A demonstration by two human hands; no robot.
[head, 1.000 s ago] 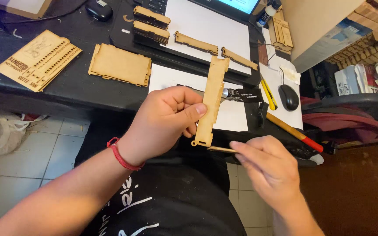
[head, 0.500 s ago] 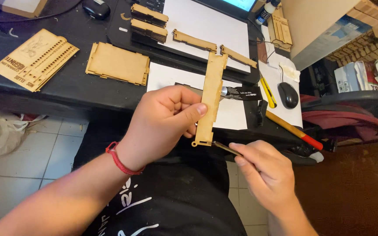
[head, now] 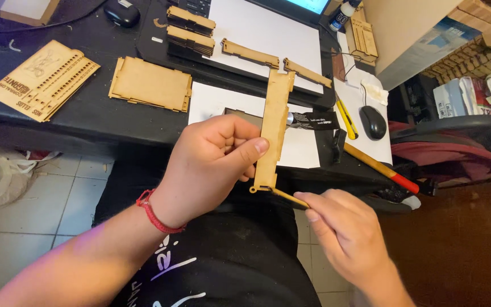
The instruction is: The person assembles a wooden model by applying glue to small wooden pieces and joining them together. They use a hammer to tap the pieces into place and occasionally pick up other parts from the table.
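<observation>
My left hand [head: 214, 159] grips a long thin wooden strip [head: 274, 122] held upright over my lap, thumb pressed on its face. My right hand [head: 342, 233] pinches a thin wooden stick [head: 288, 197] whose tip touches the strip's lower end. A black glue tube [head: 313, 120] lies on the white paper [head: 296, 150] just behind the strip.
On the black desk [head: 86, 119] lie a flat wooden panel [head: 150, 84], a slotted wooden sheet [head: 44, 79], several notched wooden pieces [head: 250, 53], a computer mouse [head: 374, 121], a yellow utility knife [head: 346, 118] and a red-tipped wooden handle [head: 382, 169]. Cardboard boxes stand at the right.
The stick's tip has moved up to the bottom end of the strip. My left hand has kept the strip nearly still.
</observation>
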